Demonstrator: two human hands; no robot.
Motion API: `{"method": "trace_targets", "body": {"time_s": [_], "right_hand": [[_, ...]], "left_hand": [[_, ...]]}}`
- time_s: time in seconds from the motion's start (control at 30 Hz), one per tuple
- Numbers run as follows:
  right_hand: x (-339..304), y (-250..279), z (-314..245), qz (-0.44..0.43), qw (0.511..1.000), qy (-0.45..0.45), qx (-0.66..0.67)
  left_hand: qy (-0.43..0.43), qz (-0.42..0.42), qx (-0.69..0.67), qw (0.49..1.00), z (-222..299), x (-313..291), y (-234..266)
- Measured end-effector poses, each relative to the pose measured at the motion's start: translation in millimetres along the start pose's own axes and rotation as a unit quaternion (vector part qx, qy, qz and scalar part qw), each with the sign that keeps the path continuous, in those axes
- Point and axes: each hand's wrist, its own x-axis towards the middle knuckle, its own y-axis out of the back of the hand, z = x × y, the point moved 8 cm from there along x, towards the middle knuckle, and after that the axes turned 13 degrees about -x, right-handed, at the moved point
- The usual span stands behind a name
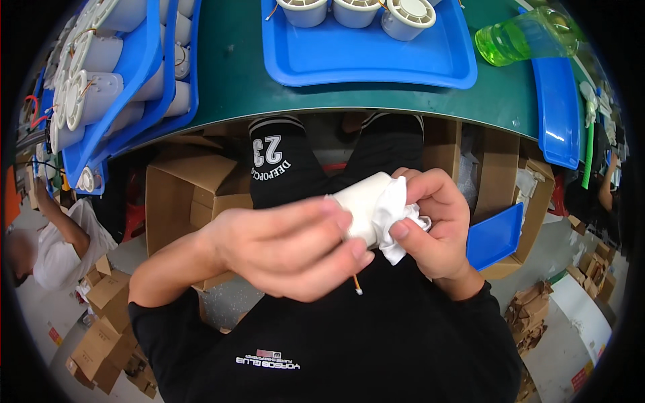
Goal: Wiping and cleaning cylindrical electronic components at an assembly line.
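**Wiping one white cylinder, with many more on the trays**

Spreading across the top of the view, the green worktop (228,74) carries a blue tray (363,60) with three white cylindrical housings (353,12) standing at its far edge, and stacked blue trays (144,74) at the left packed with similar white cylinders (94,94). Open cardboard boxes (181,195) sit below the worktop edge. Over the lap, the left hand (289,245) is wrapped around a white cylinder (359,201), while the right hand (433,221) presses a white cloth (396,218) against its end with thumb and fingers pinched. A thin orange wire (356,285) hangs beneath. Judging from this, the piece is mid-wipe, not yet set down.
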Motion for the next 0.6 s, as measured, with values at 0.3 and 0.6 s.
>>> {"method": "trace_targets", "body": {"time_s": [0.3,0.6], "right_hand": [[9.1,15.0,-19.9,0.055,0.967,0.21,-0.131],[11.3,13.3,-19.8,0.053,0.945,0.249,-0.204]], "left_hand": [[0.562,0.198,-0.516,0.616,-56.4,-68.7,-34.6],[0.557,0.216,-0.455,0.66,-54.5,-58.8,-42.0]]}}
